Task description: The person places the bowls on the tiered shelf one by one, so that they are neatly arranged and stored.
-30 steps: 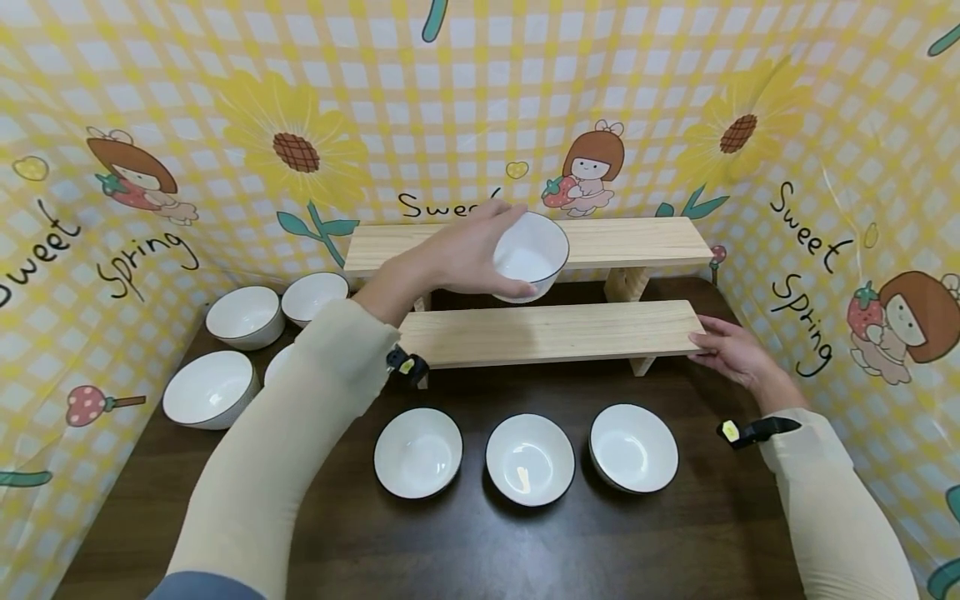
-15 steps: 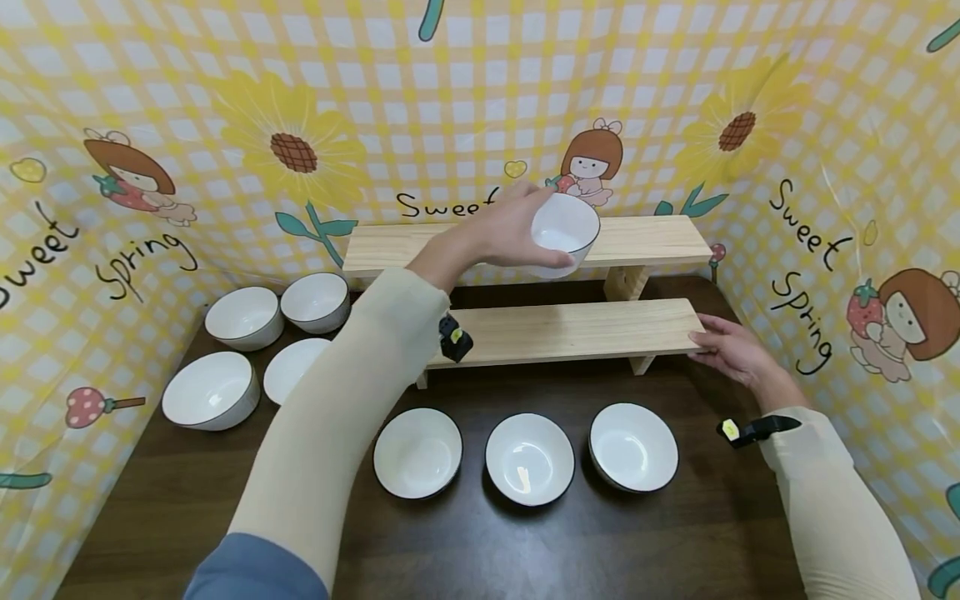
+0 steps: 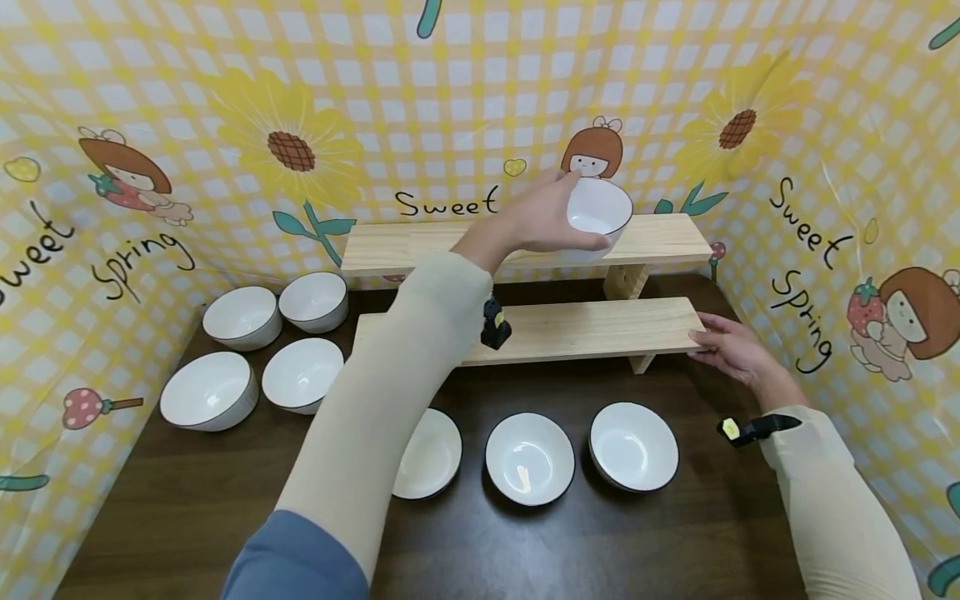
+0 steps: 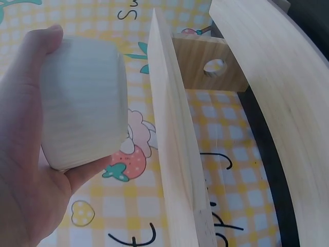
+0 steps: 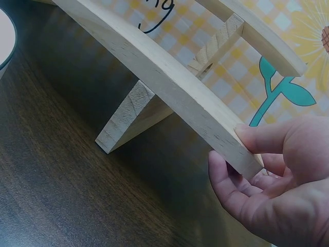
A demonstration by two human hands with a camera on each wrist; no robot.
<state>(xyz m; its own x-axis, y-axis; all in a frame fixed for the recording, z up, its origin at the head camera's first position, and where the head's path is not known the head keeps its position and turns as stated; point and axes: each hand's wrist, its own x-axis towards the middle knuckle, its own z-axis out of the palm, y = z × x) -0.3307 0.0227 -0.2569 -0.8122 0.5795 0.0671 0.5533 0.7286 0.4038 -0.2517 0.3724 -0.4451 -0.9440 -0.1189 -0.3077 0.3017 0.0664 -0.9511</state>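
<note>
My left hand (image 3: 551,212) grips a white bowl (image 3: 600,207) with a dark rim, thumb on one side and fingers on the other. In the head view the bowl overlaps the right part of the upper wooden shelf (image 3: 667,237). The left wrist view shows the bowl's pale outer side (image 4: 85,100), apart from the shelf board (image 4: 172,128). My right hand (image 3: 731,350) holds the right end of the lower wooden shelf (image 3: 577,329). In the right wrist view, its thumb lies on top of the board (image 5: 169,85) and its fingers curl underneath.
In front of the shelves stand three white bowls, among them a middle bowl (image 3: 530,459) and a right bowl (image 3: 633,447). Several more bowls, including a front-left bowl (image 3: 210,392), are grouped at left on the dark table (image 3: 187,508). Checked yellow cloth (image 3: 450,100) surrounds the table.
My left hand has carried the bowl rightward and a little upward, from the shelf's middle to its right part. My right hand stays at the lower shelf's end.
</note>
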